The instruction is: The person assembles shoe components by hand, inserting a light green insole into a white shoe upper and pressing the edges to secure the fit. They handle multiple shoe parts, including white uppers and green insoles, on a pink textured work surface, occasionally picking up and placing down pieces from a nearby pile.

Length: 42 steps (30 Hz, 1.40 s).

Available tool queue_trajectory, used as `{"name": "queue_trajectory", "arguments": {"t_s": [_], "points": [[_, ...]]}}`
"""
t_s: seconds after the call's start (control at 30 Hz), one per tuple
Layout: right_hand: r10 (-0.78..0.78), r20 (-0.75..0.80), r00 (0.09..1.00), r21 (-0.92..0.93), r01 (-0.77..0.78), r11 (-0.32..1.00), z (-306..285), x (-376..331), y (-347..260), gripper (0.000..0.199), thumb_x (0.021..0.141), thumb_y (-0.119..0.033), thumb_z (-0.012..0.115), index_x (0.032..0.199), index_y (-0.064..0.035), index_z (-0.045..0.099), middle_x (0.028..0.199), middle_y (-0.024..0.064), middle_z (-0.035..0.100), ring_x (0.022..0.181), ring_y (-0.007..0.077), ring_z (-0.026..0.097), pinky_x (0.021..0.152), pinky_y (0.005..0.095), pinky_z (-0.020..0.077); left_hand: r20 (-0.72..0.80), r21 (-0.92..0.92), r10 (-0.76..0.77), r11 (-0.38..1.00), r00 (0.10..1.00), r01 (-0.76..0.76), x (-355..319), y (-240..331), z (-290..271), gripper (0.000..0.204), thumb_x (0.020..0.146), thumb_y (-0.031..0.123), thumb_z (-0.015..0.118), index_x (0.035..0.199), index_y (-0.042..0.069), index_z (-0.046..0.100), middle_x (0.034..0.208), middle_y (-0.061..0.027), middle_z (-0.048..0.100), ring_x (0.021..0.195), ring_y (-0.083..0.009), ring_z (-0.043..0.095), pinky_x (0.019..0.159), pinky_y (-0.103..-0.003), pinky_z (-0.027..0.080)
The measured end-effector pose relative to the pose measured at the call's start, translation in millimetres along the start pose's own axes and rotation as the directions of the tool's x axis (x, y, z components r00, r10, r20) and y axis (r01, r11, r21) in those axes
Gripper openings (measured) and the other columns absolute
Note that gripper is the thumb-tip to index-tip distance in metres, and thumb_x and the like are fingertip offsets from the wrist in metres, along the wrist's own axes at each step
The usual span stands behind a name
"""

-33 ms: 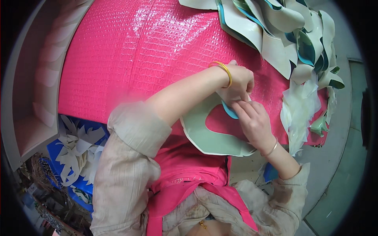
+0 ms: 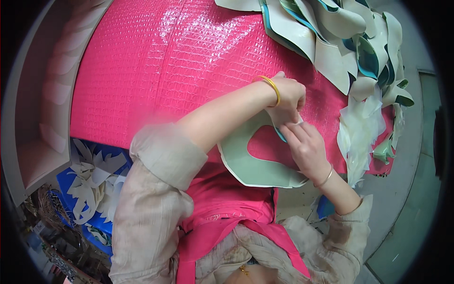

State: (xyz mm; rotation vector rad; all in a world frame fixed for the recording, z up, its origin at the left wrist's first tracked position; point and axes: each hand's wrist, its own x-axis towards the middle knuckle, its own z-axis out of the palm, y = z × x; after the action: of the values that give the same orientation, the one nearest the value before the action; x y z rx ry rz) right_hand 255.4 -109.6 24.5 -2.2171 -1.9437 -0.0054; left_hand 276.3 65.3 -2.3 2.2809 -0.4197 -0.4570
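A pale green curved sheet piece [image 2: 262, 174] with a white edge lies at the near side of the table, bowed round an open middle where pink shows. My left hand [image 2: 288, 97], a yellow bangle at its wrist, reaches across to the sheet's far right end with fingers closed and pointing down. Just below it, my right hand [image 2: 307, 150] pinches the same end, its fingertips nearly meeting the left ones. Between the hands the end is bent up, showing a whitish face and a narrow blue sliver [image 2: 281, 135]. The exact fingertip contact is partly hidden.
Glossy pink covering spreads over the table [image 2: 142, 71]. White-and-teal curved sheet pieces [image 2: 331, 66] pile up at the far right, with translucent scraps [image 2: 357, 137] below. At the lower left, white cut-offs [image 2: 97, 189] fill a blue bin [image 2: 66, 182]. A pale panel [image 2: 28, 118] borders the left.
My fingers have shifted slightly on the sheet's end. The blue part between them looks narrower now, and more of a whitish face shows. The rest of the sheet has barely moved.
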Motion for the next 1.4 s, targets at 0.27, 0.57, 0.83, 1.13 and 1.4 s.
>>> {"name": "queue_trajectory", "arguments": {"t_s": [0.27, 0.57, 0.83, 1.13, 1.4], "points": [[0.308, 0.026, 0.951, 0.267, -0.304, 0.914, 5.2, 21.8, -9.1, 0.023, 0.068, -0.001, 0.055, 0.091, -0.0017, 0.054, 0.074, 0.0111, 0.053, 0.073, 0.0296, 0.053, 0.063, 0.0387, 0.0460, -0.483, 0.211, 0.060, 0.976, 0.874, 0.050, -12.0, -5.4, 16.7, 0.014, 0.068, 0.019, 0.066, 0.080, 0.012, 0.066, 0.085, -0.0050, 0.063, 0.078, -0.0228, 0.058, 0.074, -0.036, 0.036], [0.491, 0.226, 0.841, 0.446, -0.537, 0.716, 11.4, 45.6, 12.5, 0.022, 0.074, -0.012, 0.062, 0.089, 0.0032, 0.059, 0.078, 0.0229, 0.060, 0.075, 0.0374, 0.060, 0.065, 0.0394, 0.0473, -0.768, 0.183, -0.081, 0.923, 0.635, 0.338, -129.2, 39.1, 128.3, 0.034, 0.078, 0.008, 0.055, 0.109, -0.005, 0.052, 0.121, -0.0174, 0.047, 0.114, -0.0298, 0.044, 0.095, -0.038, 0.038], [0.408, 0.197, 0.891, 0.257, -0.449, 0.856, 15.6, 52.2, 21.6, 0.024, 0.076, -0.019, 0.064, 0.077, 0.0033, 0.054, 0.072, 0.0224, 0.058, 0.071, 0.0378, 0.058, 0.061, 0.0426, 0.0438, -0.807, 0.287, 0.007, 0.879, 0.591, 0.381, -122.0, 27.6, 128.9, 0.035, 0.078, 0.011, 0.054, 0.111, -0.002, 0.053, 0.110, -0.0114, 0.054, 0.102, -0.0242, 0.051, 0.088, -0.034, 0.041], [0.414, 0.249, 0.876, 0.236, -0.469, 0.851, 23.8, 55.8, 27.9, 0.027, 0.077, -0.021, 0.064, 0.077, 0.0041, 0.054, 0.073, 0.0236, 0.057, 0.071, 0.0381, 0.057, 0.062, 0.0428, 0.0426, -0.741, 0.468, 0.041, 0.747, 0.671, 0.471, -101.8, 37.7, 123.2, 0.029, 0.074, 0.011, 0.055, 0.099, -0.003, 0.058, 0.104, -0.0092, 0.050, 0.094, -0.0225, 0.049, 0.089, -0.033, 0.040], [0.358, 0.231, 0.905, 0.252, -0.411, 0.876, 6.1, 37.9, 50.7, 0.030, 0.071, -0.020, 0.070, 0.075, 0.0053, 0.053, 0.059, 0.0166, 0.052, 0.050, 0.0238, 0.050, 0.049, 0.0336, 0.0403, -0.744, 0.404, 0.019, 0.809, 0.668, 0.427, -95.0, 35.1, 120.9, 0.033, 0.074, 0.011, 0.055, 0.103, -0.003, 0.057, 0.112, -0.0085, 0.051, 0.102, -0.0247, 0.048, 0.088, -0.033, 0.043]]}}
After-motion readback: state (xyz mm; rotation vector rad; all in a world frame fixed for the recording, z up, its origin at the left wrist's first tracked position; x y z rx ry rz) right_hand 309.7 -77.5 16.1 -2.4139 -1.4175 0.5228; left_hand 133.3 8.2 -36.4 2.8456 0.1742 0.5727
